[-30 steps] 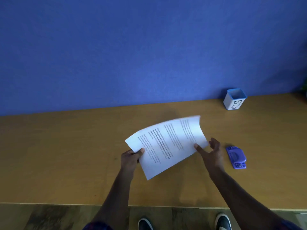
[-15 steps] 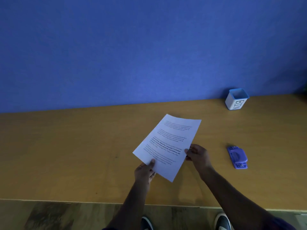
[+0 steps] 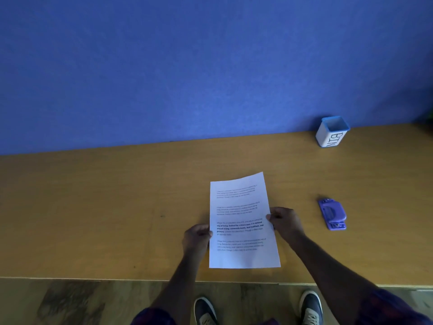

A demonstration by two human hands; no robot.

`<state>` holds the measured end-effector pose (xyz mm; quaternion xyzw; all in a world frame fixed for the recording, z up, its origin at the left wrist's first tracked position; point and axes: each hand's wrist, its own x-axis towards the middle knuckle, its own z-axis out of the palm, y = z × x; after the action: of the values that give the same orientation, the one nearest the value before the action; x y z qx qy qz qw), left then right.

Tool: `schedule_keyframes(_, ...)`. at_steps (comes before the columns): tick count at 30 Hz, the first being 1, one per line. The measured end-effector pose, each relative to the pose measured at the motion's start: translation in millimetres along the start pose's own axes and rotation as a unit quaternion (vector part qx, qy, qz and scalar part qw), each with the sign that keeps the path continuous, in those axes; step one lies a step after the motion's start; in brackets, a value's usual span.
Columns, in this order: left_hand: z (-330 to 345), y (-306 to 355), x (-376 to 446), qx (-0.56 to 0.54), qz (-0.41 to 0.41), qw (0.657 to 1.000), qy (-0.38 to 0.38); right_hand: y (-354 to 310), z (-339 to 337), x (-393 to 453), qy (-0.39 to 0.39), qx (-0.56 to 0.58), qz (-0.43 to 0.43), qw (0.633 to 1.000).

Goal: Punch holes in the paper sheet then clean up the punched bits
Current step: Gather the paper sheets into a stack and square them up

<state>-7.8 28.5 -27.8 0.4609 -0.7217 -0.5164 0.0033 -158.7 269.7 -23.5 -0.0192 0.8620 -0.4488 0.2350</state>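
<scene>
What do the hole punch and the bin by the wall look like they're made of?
Hole punch: likely moulded plastic, purple, smooth, faintly glossy; any metal parts cannot be told. Bin: white walls, blue rim, printed "BIN"; probably plastic, possibly card, matte.

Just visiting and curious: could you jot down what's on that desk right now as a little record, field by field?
surface: wooden desk against a blue wall
paper sheet: printed, upright to the viewer, no holes visible
left hand: grips the sheet's left edge
right hand: grips the sheet's right edge
hole punch: purple, on the desk right of the sheet, untouched
bin: small white cup with blue rim, marked BIN, far right by the wall
punched bits: none seen
</scene>
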Motion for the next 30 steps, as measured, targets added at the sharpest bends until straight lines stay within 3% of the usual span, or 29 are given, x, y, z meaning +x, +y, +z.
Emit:
schedule_keyframes(12,11,15,-2,0.145,0.094,0.985,0.016,2,0,-6,0.029,-0.108,-0.061,0.992)
schedule_keyframes(16,12,14,-5,0.267,0.165,0.949,0.026,13,3,-10,0.036,-0.178,-0.098,0.978)
schedule_keyframes(22,15,0,-3,0.414,0.273,0.865,-0.075,31,7,-14,-0.013,-0.287,-0.166,0.943)
schedule_keyframes(30,20,-1,-4,0.426,0.288,0.856,-0.064,33,3,-15,-0.016,-0.283,-0.205,0.937)
